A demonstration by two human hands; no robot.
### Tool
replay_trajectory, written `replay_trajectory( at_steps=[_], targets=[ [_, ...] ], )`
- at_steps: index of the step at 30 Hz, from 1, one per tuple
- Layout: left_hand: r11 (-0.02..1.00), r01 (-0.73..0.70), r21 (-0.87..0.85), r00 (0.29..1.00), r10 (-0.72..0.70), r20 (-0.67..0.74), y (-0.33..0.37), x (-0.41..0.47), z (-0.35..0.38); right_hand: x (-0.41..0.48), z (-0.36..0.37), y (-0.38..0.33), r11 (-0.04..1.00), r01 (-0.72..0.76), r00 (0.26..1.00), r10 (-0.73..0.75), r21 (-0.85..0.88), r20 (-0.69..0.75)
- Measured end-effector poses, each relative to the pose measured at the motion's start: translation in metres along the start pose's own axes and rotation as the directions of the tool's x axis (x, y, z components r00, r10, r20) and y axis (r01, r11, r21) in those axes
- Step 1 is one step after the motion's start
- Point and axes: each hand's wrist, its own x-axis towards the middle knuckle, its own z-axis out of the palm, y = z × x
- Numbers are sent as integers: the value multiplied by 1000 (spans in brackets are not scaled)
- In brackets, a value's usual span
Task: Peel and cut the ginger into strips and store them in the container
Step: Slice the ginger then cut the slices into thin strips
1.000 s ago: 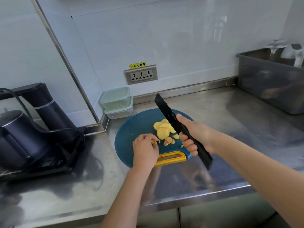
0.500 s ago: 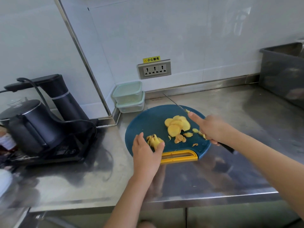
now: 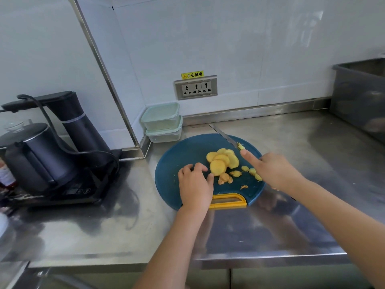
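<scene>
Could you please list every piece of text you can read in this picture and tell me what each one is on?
"小心触电", beside a warning triangle, on the yellow sticker above the socket.
Kettle base: the display and button marks are too small to read.
White label at the left edge: too blurred to read.

The cutting board (image 3: 183,155) lies on the counter (image 3: 291,226). The ginger slices (image 3: 220,161) sit in a pile on the board. The left hand (image 3: 194,184) rests on the board just left of the pile. The right hand (image 3: 275,174) is on the right and holds the knife (image 3: 224,136), which points at the back wall. Two containers (image 3: 161,116) sit stacked in the corner behind the board. The kettle (image 3: 39,157) stands far left and the bin (image 3: 358,94) far right.
</scene>
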Motion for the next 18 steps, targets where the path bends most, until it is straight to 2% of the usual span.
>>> replay_trajectory(
  at_steps=[5, 9, 12, 15, 18],
  targets=[
    [982, -150, 114, 988, 152, -10, -18, 6, -12, -3, -3, -1, 997, 43, 998, -45, -70, -32],
    [964, -204, 170, 979, 201, 33, -34, 20, -22, -5, -3, -1, 987, 86, 994, -93, -136, -49],
    [965, -232, 119, 972, 228, 47, -47, 32, -28, -6, -3, -4, 974, 106, 993, -115, -200, -34],
    [987, -153, -43, 988, 154, 32, -53, 38, -38, -7, -8, -8, 945, 138, 989, -147, -295, -10],
    [990, -93, -105, 987, 78, -139, -53, 40, -64, -11, -18, -18, 888, 202, 979, -198, -413, 54]
  ],
)
